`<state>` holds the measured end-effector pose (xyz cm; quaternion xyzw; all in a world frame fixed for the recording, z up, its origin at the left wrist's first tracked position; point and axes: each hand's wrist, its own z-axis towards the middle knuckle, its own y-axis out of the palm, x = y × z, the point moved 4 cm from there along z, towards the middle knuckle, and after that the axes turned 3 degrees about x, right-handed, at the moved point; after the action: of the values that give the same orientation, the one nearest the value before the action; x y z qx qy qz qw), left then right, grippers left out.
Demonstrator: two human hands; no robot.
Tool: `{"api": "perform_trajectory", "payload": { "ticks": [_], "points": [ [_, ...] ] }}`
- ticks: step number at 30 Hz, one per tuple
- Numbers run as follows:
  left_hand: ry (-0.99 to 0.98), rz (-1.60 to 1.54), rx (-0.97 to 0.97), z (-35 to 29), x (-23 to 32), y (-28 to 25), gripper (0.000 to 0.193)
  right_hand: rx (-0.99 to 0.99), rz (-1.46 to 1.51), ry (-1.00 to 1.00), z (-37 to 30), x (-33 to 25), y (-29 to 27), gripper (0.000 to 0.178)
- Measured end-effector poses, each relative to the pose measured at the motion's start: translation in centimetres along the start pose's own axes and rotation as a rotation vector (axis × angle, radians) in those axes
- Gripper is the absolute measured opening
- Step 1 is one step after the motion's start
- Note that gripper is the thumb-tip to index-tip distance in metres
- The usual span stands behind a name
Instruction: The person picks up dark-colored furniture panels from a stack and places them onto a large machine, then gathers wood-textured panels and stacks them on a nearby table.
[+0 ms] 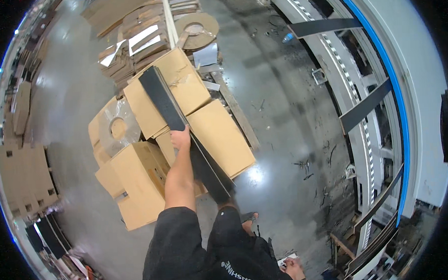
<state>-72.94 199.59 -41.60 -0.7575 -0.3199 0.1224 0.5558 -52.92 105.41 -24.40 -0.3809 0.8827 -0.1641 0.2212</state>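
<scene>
Black boards [164,105], long and thin, lie in a slanted bunch over the tan boxes, and this bunch is what we have in hand. Our left hand [181,137] wraps around the bunch near its middle, with the fingers closed on it. Our right hand seems to be behind the lower end, so we cannot tell how it is closed. We think the step now is holding and steering the boards. They sit tight together at the top, but near our body they spread a bit like a fan. The next move looks to call for squeezing that loose end together and keeping both ends level. We cannot tell if the boards rest on the top box [146,105] or hang just over it. The right box [221,140] is close beside the bunch, and its edge could catch a board. The lower left box [131,180] has flaps that stick out too. Past a wood strip [236,107], there is wide grey floor [293,137] on our right, good for turning. Farther over, a dark strip [367,107] pokes out from the big machine [406,119], so long boards could bump there.
</scene>
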Motion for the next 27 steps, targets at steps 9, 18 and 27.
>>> {"api": "perform_trajectory", "payload": {
  "ticks": [9, 18, 27],
  "points": [
    [0.604, 0.083, -0.025, -9.0, 4.6, -2.6, 0.078, 0.274, -0.496, -0.738, -2.3, 4.8, 1.2, 0.025],
    [1.405, 0.061, -1.103, -57.3, -7.4, 5.9, 0.050, 0.517, 0.325, -0.489, -2.5, -10.1, -2.9, 0.031],
    [2.054, 0.688, -0.947, -82.9, -14.7, 8.6, 0.060, 0.589, 0.590, -0.332, 2.6, 12.1, -16.1, 0.047]
  ]
}}
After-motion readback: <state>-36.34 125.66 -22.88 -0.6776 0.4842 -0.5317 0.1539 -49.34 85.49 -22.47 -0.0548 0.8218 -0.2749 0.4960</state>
